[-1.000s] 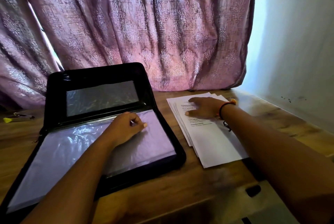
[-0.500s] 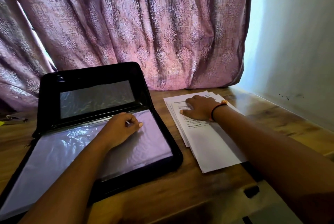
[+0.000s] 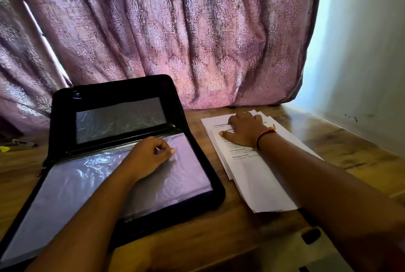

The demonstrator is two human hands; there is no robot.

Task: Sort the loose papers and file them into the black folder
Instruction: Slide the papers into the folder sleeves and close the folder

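Observation:
The black folder lies open on the wooden table, its lid propped up at the back. A clear plastic sleeve covers the lower half. My left hand sits on the sleeve near its top edge, with fingers curled and thumb against them, pinching the plastic. To the right of the folder lies a stack of white printed papers, slightly fanned. My right hand rests flat on the upper part of the stack, fingers spread over the printed text.
A purple patterned curtain hangs behind the table and a pale wall closes the right side. A small yellow-tipped object lies at the far left. A dark clip-like piece sits at the front right.
Both hands stay where they were, the left on the sleeve and the right on the papers. Only the view has shifted slightly.

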